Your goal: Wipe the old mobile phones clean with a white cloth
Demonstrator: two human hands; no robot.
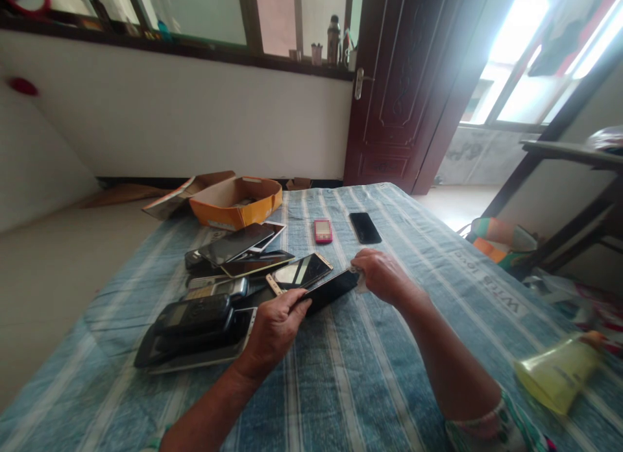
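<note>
My left hand (275, 325) grips one end of a black smartphone (333, 291), thumb on top, and holds it tilted just above the cloth. At the phone's far end my right hand (382, 275) is closed on a thin whitish wipe (361, 282), pressed against the phone's edge. Just behind the held phone lies a gold-framed smartphone (300, 273) with a reflective screen. Farther back are a small pink phone (322, 231) and another black phone (365, 228). To the left, a heap of phones includes a dark slab-like one (236, 243) and a thick black device (195, 315).
An open orange cardboard box (263, 205) stands at the table's back left, its lid (182, 195) beside it. A yellow translucent container (557, 374) lies at the right. The striped blue tablecloth (350, 387) covers the table. Beyond are a brown door (394, 82) and a shelf (574, 154).
</note>
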